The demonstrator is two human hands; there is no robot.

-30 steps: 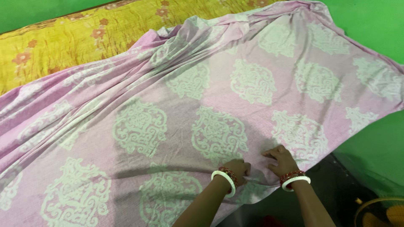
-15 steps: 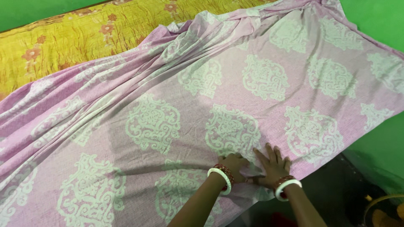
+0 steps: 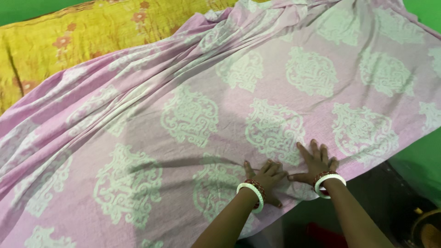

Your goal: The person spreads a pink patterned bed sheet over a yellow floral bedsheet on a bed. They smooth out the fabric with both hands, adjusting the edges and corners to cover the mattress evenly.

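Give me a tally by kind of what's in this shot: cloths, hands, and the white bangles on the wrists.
Cloths: 2, the pink patterned sheet and the yellow floral cloth under it
Hands: 2, the left hand and the right hand, both flat on the pink sheet
White bangles: 2, left bangle and right bangle
Total: 6

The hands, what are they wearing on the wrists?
Both arms are bare, with no sleeves showing. The left hand has a thick white bangle beside thinner red ones with a golden glint at the wrist. The right hand wears the same: red bangles and a thick white one. No rings can be made out.
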